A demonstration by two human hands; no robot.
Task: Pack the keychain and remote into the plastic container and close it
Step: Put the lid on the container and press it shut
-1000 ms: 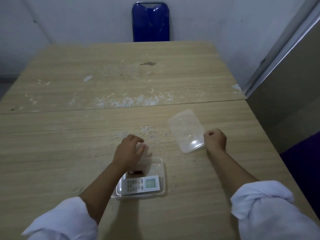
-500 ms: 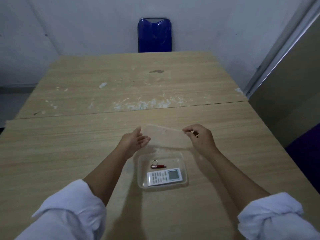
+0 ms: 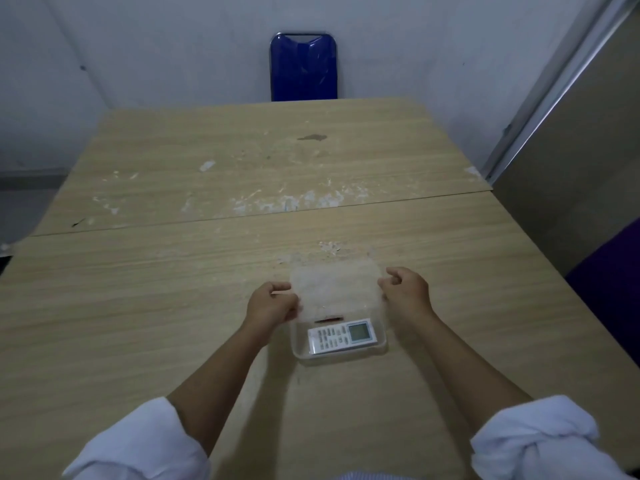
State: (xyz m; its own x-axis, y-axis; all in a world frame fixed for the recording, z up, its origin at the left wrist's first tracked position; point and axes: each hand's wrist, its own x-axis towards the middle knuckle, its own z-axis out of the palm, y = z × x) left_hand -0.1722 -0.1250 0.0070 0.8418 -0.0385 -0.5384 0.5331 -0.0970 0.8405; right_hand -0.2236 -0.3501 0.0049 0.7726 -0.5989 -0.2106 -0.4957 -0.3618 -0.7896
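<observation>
Head view looks down on a wooden table [image 3: 173, 306] where a clear container [image 3: 381, 342] sits near the person, a little right of centre. Inside it, the white remote [image 3: 342, 336] lies flat along the near side, its screen toward the right. Just beyond the remote a thin red strip of the keychain [image 3: 328, 319] shows; the rest of it is blurred behind the lid [image 3: 334, 289].

Both hands hold that translucent lid, tilted over the far part of the container, with its near edge down by the keychain and its far edge raised. The left hand [image 3: 273, 303] has its fingers curled around the lid's left edge. The right hand [image 3: 405, 292] pinches the right edge, fingers bent inward. The lid is smeared by motion, so whether it touches the container rim cannot be told. White rolled sleeves [image 3: 533, 441] show at the bottom corners.

At the far end of the table stands a blue chair [image 3: 304, 67] against a pale wall [image 3: 156, 46]. Whitish scuffs [image 3: 287, 202] mark the table's middle, along a seam.
</observation>
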